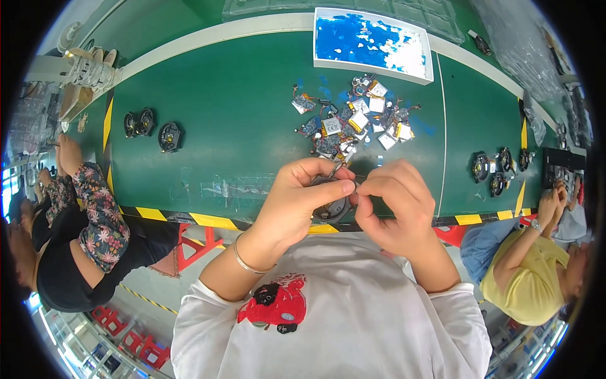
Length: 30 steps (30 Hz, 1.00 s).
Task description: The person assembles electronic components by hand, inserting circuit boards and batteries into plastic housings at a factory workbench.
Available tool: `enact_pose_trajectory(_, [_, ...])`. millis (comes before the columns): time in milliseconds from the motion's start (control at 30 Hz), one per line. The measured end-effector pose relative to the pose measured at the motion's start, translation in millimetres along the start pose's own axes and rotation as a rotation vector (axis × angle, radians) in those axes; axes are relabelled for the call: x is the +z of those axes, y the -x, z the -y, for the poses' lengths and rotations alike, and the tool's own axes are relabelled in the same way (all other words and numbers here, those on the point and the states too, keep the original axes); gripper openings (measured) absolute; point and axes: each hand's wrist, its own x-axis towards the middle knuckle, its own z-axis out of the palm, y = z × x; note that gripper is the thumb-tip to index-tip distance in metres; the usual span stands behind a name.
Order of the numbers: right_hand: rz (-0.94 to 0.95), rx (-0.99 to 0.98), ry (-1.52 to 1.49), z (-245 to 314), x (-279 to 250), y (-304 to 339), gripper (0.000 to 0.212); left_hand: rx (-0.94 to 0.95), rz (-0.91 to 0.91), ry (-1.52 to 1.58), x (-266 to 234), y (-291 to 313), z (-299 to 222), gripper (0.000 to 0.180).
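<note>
My left hand (pixel 293 201) grips a round dark housing (pixel 332 210) with small electronic parts, close to the table's front edge. Its thumb lies across the housing and hides much of the inside. My right hand (pixel 398 205) is pinched at the housing's right side; whatever sits between thumb and forefinger is too small to make out. Just beyond my hands lies a loose pile of silver battery cells with wires and small circuit boards (pixel 358 120).
A white box (pixel 372 73) with blue and white bits stands behind the pile. Round black housings (pixel 170 137) lie at left, and several more housings (pixel 480 167) at right. Yellow-black tape (pixel 213 221) marks the green table's edge. One person (pixel 76 234) sits at left, another (pixel 527 275) at right.
</note>
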Motion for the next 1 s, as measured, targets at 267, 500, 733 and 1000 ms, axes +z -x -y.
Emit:
enact_pose_trajectory(267, [0.007, 0.053, 0.284, -30.5, -15.5, 11.8, 0.02, 0.026, 0.029, -0.091, -0.8, 3.4, -6.2, 0.01])
enact_pose_trajectory(500, [-0.046, 0.058, 0.174, -8.4, -21.5, 8.8, 0.025, 0.034, -0.023, -0.097, 7.9, 1.0, -6.8, 0.007])
enact_pose_trajectory(733, [-0.085, 0.07, 0.009, -3.7, -10.1, 4.8, 0.021, 0.032, 0.06, -0.139, 17.4, 4.9, -9.6, 0.018])
enact_pose_trajectory(1000, [-0.079, 0.055, -0.032, 4.5, -9.2, 9.2, 0.021, 0.062, 0.166, -0.239, 26.6, 14.9, -8.3, 0.032])
